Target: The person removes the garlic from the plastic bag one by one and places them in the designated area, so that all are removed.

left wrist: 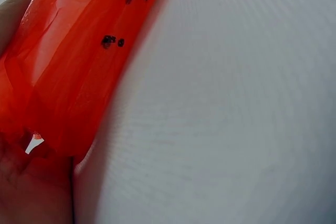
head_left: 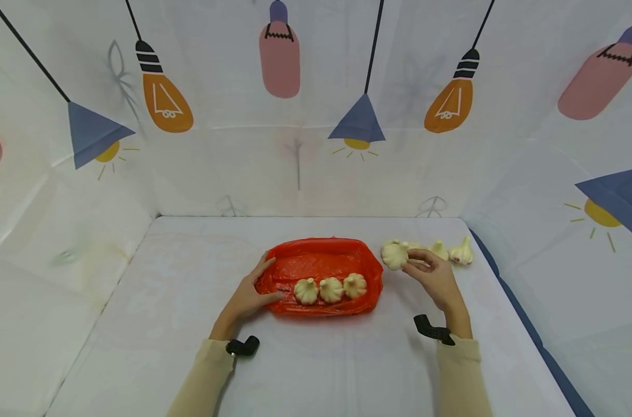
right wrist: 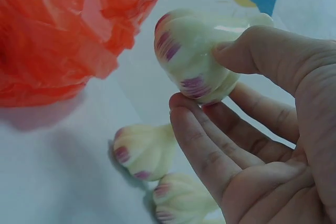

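Right hand (head_left: 437, 277) pinching a garlic bulb (head_left: 395, 255) between thumb and curled fingertips, lifted just off the table (head_left: 154, 324), right beside the right edge of the red plastic bag (head_left: 321, 263). Left hand (head_left: 250, 295) lying with fingers nearly straight, pressing on the bag's left edge, gripping nothing. Inside the bag, three garlic bulbs (head_left: 330, 288) in a row, touching side by side. More loose bulbs (head_left: 461, 252) on the table behind the right hand, near the back right corner. From the right wrist view, purple streaks on the held bulb, two further bulbs lying below it.
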The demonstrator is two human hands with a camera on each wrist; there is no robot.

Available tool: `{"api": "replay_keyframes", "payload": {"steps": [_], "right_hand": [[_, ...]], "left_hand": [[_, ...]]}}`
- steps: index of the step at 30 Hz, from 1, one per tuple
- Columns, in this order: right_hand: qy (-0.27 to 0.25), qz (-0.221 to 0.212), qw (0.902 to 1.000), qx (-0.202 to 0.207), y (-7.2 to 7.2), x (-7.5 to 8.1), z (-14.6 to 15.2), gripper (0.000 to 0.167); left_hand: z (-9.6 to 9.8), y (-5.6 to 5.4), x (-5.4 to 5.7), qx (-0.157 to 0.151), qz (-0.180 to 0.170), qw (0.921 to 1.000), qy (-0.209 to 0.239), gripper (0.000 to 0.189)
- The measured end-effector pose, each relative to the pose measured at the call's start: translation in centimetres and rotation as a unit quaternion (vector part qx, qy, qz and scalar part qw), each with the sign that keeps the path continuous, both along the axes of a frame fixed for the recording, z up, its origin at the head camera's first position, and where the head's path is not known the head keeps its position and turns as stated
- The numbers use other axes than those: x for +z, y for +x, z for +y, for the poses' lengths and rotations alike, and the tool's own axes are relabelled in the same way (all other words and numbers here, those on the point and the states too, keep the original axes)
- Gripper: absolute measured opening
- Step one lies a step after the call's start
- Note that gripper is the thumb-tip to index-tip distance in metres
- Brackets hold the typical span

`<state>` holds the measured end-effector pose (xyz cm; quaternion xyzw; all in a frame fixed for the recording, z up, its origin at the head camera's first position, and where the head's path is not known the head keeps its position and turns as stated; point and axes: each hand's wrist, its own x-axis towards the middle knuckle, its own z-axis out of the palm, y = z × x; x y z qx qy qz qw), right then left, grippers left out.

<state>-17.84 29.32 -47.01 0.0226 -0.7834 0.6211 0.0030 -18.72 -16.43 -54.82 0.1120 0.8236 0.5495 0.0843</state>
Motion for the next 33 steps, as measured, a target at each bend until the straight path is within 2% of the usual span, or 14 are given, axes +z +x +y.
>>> {"api": "replay_keyframes", "payload": {"steps": [4, 7, 15, 26, 33], "right_hand": [[-0.027, -0.002, 0.9996, 0.006, -0.2, -1.6, 0.3, 0.049], [-0.028, -0.015, 0.9995, 0.003, -0.4, -2.7, 0.4, 0.049], [0.025, -0.038, 0.9987, -0.022, -0.3, -4.9, 0.8, 0.048], [0.057, -0.038, 0.9970, -0.037, -0.7, -6.4, 1.0, 0.047], [0.076, -0.046, 0.9957, -0.025, -0.7, -6.1, 0.9, 0.052]], "left_hand": [[0.1, 0.0, -0.2, 0.001, -0.004, 1.0000, 0.003, 0.099], [0.1, 0.0, -0.2, 0.003, -0.005, 1.0000, 0.003, 0.099], [0.1, -0.1, 0.0, -0.003, 0.003, 1.0000, 0.001, 0.098], [0.1, -0.2, -0.3, 0.003, -0.005, 1.0000, 0.001, 0.099], [0.0, -0.1, -0.2, 0.002, -0.001, 1.0000, -0.001, 0.101]]}}
